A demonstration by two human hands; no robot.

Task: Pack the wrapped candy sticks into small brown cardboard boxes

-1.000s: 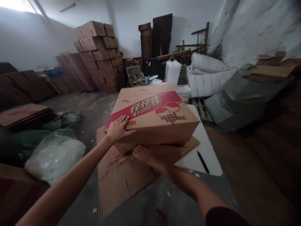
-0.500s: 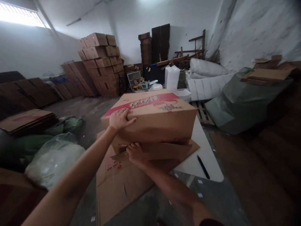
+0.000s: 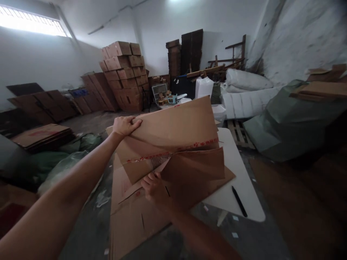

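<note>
A brown cardboard box (image 3: 176, 122) is tilted on a white-topped table (image 3: 230, 151), with torn red-printed tape along its lower seam. My left hand (image 3: 125, 125) grips its upper left edge, fingers over the top and thumb on the near face. Below, my right hand (image 3: 153, 185) is closed around the edge of a bottom flap (image 3: 197, 164), which is pulled partly away from the box. Flattened cardboard (image 3: 130, 216) lies under the box and overhangs the table's near side. A slim black pen-like tool (image 3: 239, 201) rests on the tabletop to the right.
Stacked cartons (image 3: 123, 76) stand at the back left. Flat cardboard (image 3: 40, 135) and a clear plastic bag (image 3: 65, 169) lie on the left. A green-wrapped bundle (image 3: 295, 122) and a wooden pallet (image 3: 240, 133) are on the right. Paper scraps (image 3: 235, 235) litter the floor.
The box has tipped back, so its printed top no longer shows and its taped underside does. My right hand has drawn the flap downward; my left hand has moved left and up with the edge.
</note>
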